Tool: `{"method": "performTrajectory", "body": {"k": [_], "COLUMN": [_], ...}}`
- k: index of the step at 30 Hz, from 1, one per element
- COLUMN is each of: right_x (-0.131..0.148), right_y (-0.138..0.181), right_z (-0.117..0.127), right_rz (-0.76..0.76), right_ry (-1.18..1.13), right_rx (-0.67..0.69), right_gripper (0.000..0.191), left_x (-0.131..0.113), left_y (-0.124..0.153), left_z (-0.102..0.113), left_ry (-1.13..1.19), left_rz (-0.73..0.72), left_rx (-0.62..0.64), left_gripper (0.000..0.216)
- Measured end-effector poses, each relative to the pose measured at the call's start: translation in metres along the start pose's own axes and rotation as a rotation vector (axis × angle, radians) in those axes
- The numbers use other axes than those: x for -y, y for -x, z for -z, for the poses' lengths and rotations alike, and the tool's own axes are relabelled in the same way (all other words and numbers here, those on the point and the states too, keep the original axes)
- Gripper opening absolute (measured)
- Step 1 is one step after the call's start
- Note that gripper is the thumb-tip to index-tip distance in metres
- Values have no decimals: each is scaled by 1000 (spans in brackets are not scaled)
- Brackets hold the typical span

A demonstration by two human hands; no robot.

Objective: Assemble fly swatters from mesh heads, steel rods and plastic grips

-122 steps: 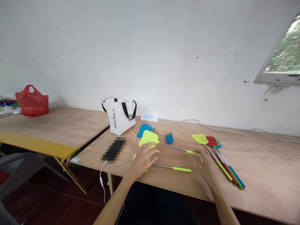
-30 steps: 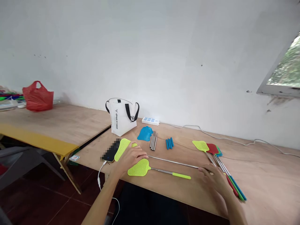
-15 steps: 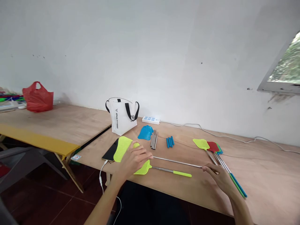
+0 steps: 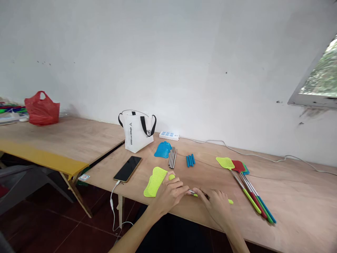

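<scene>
My left hand (image 4: pixel 171 191) is closed around the neck of a yellow-green fly swatter, whose perforated head (image 4: pixel 158 175) spreads out to the left. My right hand (image 4: pixel 217 205) grips the short metal rod (image 4: pixel 191 192) from the other side, close to my left hand. Both hands are low over the front of the table. Another yellow-green swatter lies under them, its head overlapping the first and mostly hidden. A yellow-green handle tip (image 4: pixel 231 201) sticks out beyond my right hand; which swatter it belongs to is unclear.
To the right lie several finished-looking fly swatters (image 4: pixel 254 196) side by side. Behind are blue swatter heads (image 4: pixel 162 150), metal tubes (image 4: pixel 173 158) and blue grips (image 4: pixel 190 160). A phone (image 4: pixel 128 168) on a cable, a white bag (image 4: pixel 138 131) and a power strip (image 4: pixel 169 135) stand left and back.
The long metal rod between my hands has become short. My hands have come together, the left moving right and the right moving left. The phone is now uncovered.
</scene>
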State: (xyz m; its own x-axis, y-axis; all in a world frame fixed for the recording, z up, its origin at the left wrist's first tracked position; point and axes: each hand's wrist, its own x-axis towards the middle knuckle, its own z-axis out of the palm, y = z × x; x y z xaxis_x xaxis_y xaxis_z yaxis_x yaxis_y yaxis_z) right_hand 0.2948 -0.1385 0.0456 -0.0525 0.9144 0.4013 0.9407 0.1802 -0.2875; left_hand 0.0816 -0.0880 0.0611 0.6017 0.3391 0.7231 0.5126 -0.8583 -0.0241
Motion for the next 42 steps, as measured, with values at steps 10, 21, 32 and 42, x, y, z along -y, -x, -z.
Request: {"method": "performTrajectory", "body": {"k": [10,21,32,42], "right_x": [3,-37,-26,-22], "right_y": [-5,-12,-11,-13], "right_z": [7,-20,-39,-31], "right_rz": [45,20,169,197], "right_ry": [-204,-244,-203,-208], "right_rx": [188,68,140,100], "right_gripper": [47,41,18,17], "left_x": [19,36,54,45], "left_y": [3,12,26,16], "left_z": [7,-6,-5,1], "left_ry": [117,118,277,276], "left_rz": [42,258,389,297], "left_rx": [117,194,497,454], "left_gripper": [34,23,14,15]}}
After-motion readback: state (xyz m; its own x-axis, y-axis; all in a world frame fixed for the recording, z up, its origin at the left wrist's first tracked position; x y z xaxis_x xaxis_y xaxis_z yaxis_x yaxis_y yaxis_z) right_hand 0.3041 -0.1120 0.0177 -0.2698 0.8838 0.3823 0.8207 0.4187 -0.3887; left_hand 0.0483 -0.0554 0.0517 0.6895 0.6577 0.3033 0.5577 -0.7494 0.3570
